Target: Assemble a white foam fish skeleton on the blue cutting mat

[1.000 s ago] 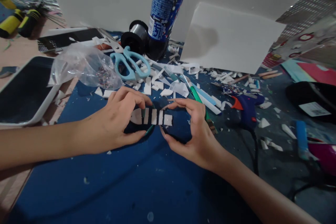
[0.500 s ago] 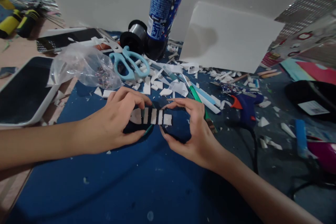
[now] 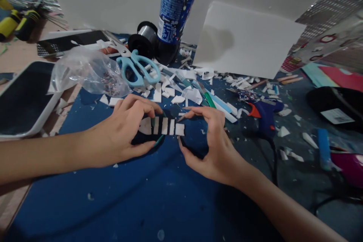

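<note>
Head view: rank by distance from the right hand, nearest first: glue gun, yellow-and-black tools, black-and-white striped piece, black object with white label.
1. Striped piece: just left of the right hand.
2. Glue gun: to the right.
3. Black object: farther right, near the picture's edge.
4. Yellow-and-black tools: far upper left.

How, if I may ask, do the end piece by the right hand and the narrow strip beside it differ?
The end piece is wider, while the strip is slimmer but longer crosswise. The end piece comes last; the strip has white pieces on both sides. Both are white.
</note>
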